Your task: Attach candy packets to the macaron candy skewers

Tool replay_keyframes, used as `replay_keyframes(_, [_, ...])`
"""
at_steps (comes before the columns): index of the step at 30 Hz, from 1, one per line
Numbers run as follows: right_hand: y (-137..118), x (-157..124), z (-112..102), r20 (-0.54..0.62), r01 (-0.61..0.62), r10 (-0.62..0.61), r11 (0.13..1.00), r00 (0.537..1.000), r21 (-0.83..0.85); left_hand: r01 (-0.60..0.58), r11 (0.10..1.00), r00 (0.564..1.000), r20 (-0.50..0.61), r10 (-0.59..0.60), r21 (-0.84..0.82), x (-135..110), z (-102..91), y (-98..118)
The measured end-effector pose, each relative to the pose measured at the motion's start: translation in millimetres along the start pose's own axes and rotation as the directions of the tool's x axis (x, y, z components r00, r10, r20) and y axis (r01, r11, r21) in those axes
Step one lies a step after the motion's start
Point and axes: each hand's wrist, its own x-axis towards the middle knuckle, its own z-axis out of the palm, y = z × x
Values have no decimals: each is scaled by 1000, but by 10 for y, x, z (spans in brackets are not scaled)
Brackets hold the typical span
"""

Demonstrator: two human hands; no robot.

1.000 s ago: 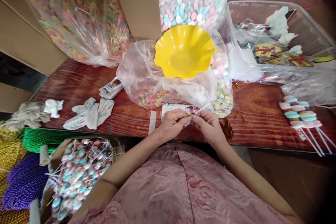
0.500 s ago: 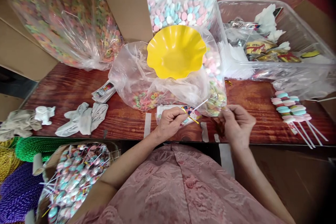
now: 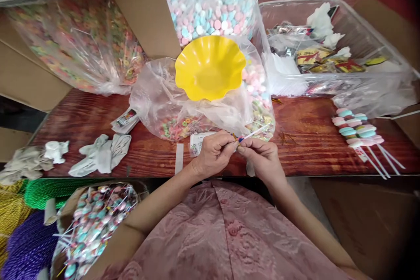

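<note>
Over the front of the table, my left hand (image 3: 213, 153) is closed, pinching the gathered neck of a clear printed bag with a candy skewer in it. The skewer's white stick (image 3: 257, 131) points up to the right from between my hands. A gold twist tie (image 3: 234, 136) shows at the bag neck by my left fingertips. My right hand (image 3: 262, 157) is closed in a pinch against the left one, at the tie; its fingertips hide most of the tie. Part of the printed bag (image 3: 197, 143) shows beyond my left hand.
A yellow scalloped bowl (image 3: 210, 70) rests on plastic candy bags (image 3: 157, 109). At right lie unwrapped candy skewers (image 3: 357, 129) and a clear bin (image 3: 367, 22). Loose twist ties (image 3: 287, 138) are near my right hand. A box of wrapped skewers (image 3: 95, 227) stands lower left.
My right hand has moved left from over the table to meet my left hand at the bag neck. The loose ties it covered now show. The view has shifted slightly.
</note>
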Motion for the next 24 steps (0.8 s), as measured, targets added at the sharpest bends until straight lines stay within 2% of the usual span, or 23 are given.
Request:
replay_keyframes(3, [76, 94, -81, 182, -194, 166, 970, 969, 148, 34, 999, 997, 63, -33, -12, -7, -96, 17])
replay_keyframes(5, [81, 140, -128, 321, -265, 216, 957, 922, 115, 118, 991, 980, 171, -105, -65, -4, -157, 21])
replay_keyframes(6, [62, 153, -150, 372, -262, 219, 963, 902, 69, 186, 976, 958, 242, -154, -113, -2, -185, 24])
replay_keyframes(7, [28, 159, -170, 412, -209, 193, 978, 891, -6, 283, 944, 922, 320, -219, -168, 0, -210, 27])
replay_keyframes(8, [-21, 155, -189, 444, -90, 126, 991, 887, -102, 409, 886, 866, 400, -300, -220, 1, -234, 30])
replay_keyframes(9, [-82, 143, -206, 483, 94, 18, 974, 876, -206, 549, 794, 788, 479, -386, -262, -2, -256, 34])
replay_keyframes(10, [-154, 121, -219, 539, 328, -124, 895, 833, -301, 679, 676, 692, 556, -460, -286, -7, -275, 37])
replay_keyframes(11, [-233, 91, -227, 612, 571, -273, 735, 742, -365, 782, 551, 592, 626, -508, -292, -14, -292, 39])
replay_keyframes(12, [-315, 57, -230, 683, 763, -397, 522, 613, -381, 851, 442, 502, 687, -525, -284, -21, -307, 40])
replay_keyframes(13, [-398, 21, -227, 736, 877, -481, 317, 476, -361, 890, 365, 437, 739, -513, -273, -27, -320, 40])
replay_keyframes(14, [-477, -13, -218, 777, 934, -521, 147, 353, -326, 911, 320, 393, 784, -480, -261, -30, -330, 40])
replay_keyframes(15, [-550, -42, -204, 811, 959, -528, 24, 253, -283, 922, 299, 362, 824, -435, -247, -29, -340, 38])
replay_keyframes(16, [-614, -62, -186, 839, 969, -515, -55, 178, -240, 929, 292, 333, 859, -389, -228, -23, -350, 37])
replay_keyframes(18, [-704, -76, -138, 882, 982, -465, -122, 75, -148, 937, 301, 270, 914, -304, -177, -1, -373, 39])
replay_keyframes(20, [-730, -57, -86, 886, 989, -463, -119, 22, -87, 934, 334, 212, 949, -235, -125, 27, -397, 50])
replay_keyframes(22, [-698, -25, -42, 881, 997, -473, -65, 13, -50, 922, 376, 179, 965, -193, -96, 48, -415, 69])
replay_keyframes(24, [-633, 1, -13, 885, 999, -465, -4, 32, -38, 912, 400, 173, 969, -179, -89, 60, -418, 81])
